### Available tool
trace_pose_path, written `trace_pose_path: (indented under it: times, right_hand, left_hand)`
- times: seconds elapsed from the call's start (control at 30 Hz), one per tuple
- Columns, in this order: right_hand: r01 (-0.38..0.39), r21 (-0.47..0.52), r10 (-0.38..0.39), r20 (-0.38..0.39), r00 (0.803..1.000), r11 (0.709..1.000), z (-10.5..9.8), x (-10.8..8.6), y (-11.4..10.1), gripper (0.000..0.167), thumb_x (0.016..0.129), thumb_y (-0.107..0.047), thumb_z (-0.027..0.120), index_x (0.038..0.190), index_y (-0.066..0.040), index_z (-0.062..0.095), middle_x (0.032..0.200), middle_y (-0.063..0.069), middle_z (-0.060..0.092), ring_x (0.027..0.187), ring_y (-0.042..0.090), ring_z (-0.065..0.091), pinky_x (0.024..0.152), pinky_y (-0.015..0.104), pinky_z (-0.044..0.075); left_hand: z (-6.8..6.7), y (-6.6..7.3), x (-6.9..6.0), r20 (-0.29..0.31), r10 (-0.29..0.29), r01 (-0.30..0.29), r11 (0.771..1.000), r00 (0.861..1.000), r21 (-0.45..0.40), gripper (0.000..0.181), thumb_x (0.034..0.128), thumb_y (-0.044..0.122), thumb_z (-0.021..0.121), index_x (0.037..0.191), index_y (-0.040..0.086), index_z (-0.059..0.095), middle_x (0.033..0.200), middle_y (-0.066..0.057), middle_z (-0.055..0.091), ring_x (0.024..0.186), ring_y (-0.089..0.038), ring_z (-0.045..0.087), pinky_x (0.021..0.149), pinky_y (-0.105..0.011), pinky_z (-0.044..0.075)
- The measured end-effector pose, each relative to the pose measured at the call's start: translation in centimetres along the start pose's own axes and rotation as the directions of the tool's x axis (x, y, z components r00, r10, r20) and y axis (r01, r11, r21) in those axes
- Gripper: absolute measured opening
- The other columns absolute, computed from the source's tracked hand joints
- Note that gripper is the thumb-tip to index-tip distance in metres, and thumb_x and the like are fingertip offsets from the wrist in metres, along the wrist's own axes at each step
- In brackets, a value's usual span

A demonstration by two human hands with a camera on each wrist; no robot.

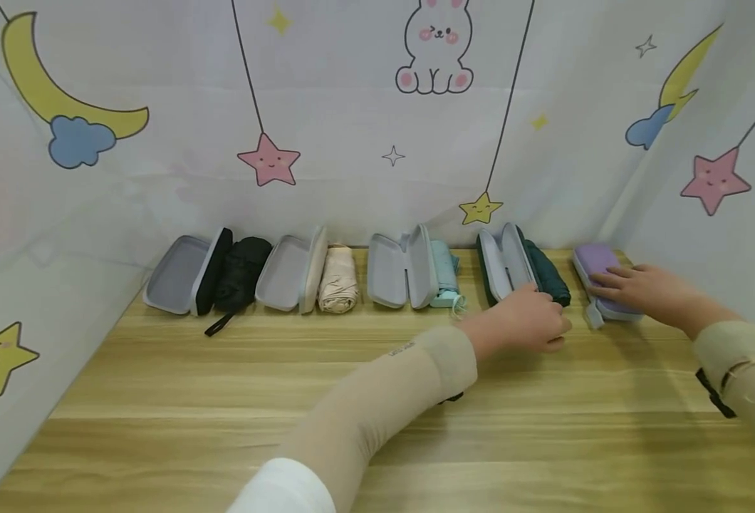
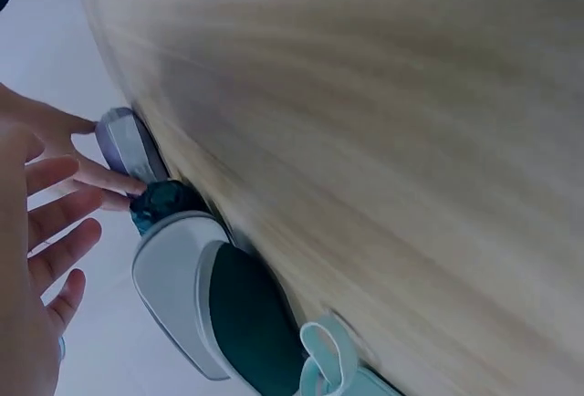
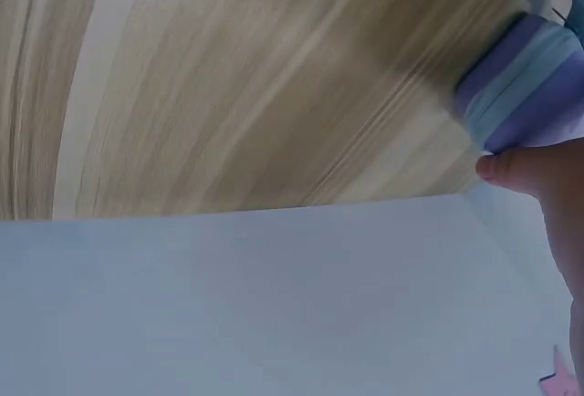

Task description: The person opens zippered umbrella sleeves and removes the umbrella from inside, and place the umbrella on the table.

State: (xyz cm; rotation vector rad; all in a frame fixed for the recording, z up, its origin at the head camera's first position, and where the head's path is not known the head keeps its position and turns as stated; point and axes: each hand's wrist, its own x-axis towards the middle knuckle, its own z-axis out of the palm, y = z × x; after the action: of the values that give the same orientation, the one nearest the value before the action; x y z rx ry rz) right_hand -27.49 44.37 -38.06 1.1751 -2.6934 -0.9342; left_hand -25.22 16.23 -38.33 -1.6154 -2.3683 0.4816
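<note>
My right hand (image 1: pixel 649 288) rests on a closed purple case (image 1: pixel 595 255) at the right end of the row, its fingers straight across the top. In the right wrist view the thumb (image 3: pixel 516 170) touches the case's end; the other fingers are hidden. My left hand (image 1: pixel 521 320) hovers in front of an open dark green case (image 1: pixel 489 260) and the folded dark green umbrella (image 1: pixel 544 274) beside it. The left wrist view shows its fingers (image 2: pixel 64 250) spread and relaxed, holding nothing. A pale tab (image 1: pixel 594 315) hangs from the purple case.
To the left stand more open cases: black (image 1: pixel 181 278), beige (image 1: pixel 284 274) and mint (image 1: pixel 387 274). Folded umbrellas in black (image 1: pixel 243 271), beige (image 1: pixel 339 281) and mint (image 1: pixel 444 267) lie beside them. A patterned cloth wall (image 1: pixel 352 107) rises behind the wooden table (image 1: pixel 224 406).
</note>
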Motion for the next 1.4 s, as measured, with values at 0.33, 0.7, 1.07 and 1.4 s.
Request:
trace_pose_path:
  times: [0.33, 0.7, 1.07, 1.4]
  right_hand:
    - [0.040, 0.006, -0.040, 0.008, 0.999, 0.999, -1.1, 0.2, -1.4, 0.059, 0.072, 0.014, 0.076, 0.126, -0.004, 0.062, 0.129, 0.016, 0.058, 0.118, 0.041, 0.053, 0.092, 0.055, 0.044]
    - [0.040, 0.239, -0.019, -0.088, 0.996, 0.970, -2.2, 0.7, -3.8, 0.061, 0.066, 0.019, 0.072, 0.123, 0.001, 0.063, 0.123, 0.023, 0.060, 0.112, 0.044, 0.056, 0.086, 0.055, 0.048]
    - [0.055, 0.350, -0.016, -0.115, 0.993, 0.935, -4.7, 1.3, -6.7, 0.064, 0.055, 0.017, 0.076, 0.112, -0.001, 0.055, 0.112, 0.019, 0.062, 0.105, 0.039, 0.059, 0.085, 0.051, 0.048]
    - [0.067, 0.320, -0.061, -0.028, 0.998, 0.945, -7.1, 2.0, -9.0, 0.076, 0.048, -0.014, 0.097, 0.113, -0.003, 0.058, 0.110, 0.016, 0.064, 0.102, 0.037, 0.061, 0.084, 0.050, 0.049]
  left_hand:
    - [0.2, 3.5, -2.5, 0.097, 0.053, -0.049, 0.998, 0.994, -0.045, 0.024, 0.1001, 0.043, 0.045, 0.110, 0.032, 0.064, 0.111, 0.013, 0.061, 0.102, -0.010, 0.057, 0.082, -0.033, 0.042]
    - [0.7, 4.6, -4.2, 0.132, 0.038, -0.030, 0.998, 0.991, -0.063, 0.030, 0.0994, 0.044, 0.047, 0.124, 0.035, 0.060, 0.116, 0.012, 0.056, 0.108, -0.010, 0.054, 0.084, -0.031, 0.044]
    - [0.8, 4.9, -4.4, 0.146, 0.040, -0.020, 0.990, 0.989, -0.136, 0.034, 0.0998, 0.041, 0.047, 0.133, 0.035, 0.054, 0.136, 0.018, 0.048, 0.115, -0.008, 0.051, 0.084, -0.031, 0.043]
    - [1.6, 4.8, -5.1, 0.164, -0.015, 0.038, 0.990, 0.986, -0.138, 0.038, 0.1002, 0.043, 0.048, 0.137, 0.034, 0.052, 0.142, 0.020, 0.044, 0.116, -0.009, 0.051, 0.085, -0.030, 0.044]
